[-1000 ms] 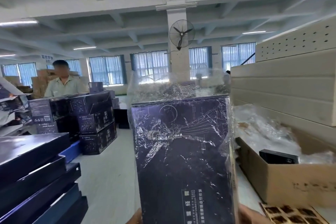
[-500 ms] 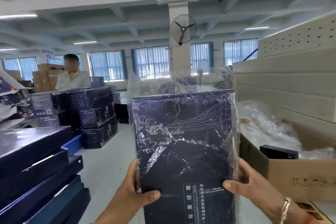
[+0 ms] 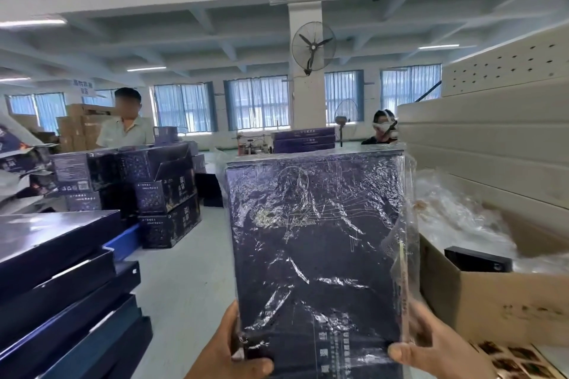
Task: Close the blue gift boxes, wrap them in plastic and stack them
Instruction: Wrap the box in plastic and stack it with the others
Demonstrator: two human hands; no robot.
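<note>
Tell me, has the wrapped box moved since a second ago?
Yes. The wrapped box has dropped: its plastic used to cover the base of the pillar and the windows, and now its top edge sits below them.

Both hands raised, left hand (image 3: pixel 228 351) gripping, thumb forward; right hand (image 3: pixel 437 344) likewise

One wrapped blue gift box (image 3: pixel 317 255), two hands: left hand (image 3: pixel 228 354), right hand (image 3: pixel 437 351). Two other people (image 3: pixel 126 126) (image 3: pixel 381 129), two fans (image 3: pixel 313 49) (image 3: pixel 346 120), one cardboard carton (image 3: pixel 492 301).
</note>
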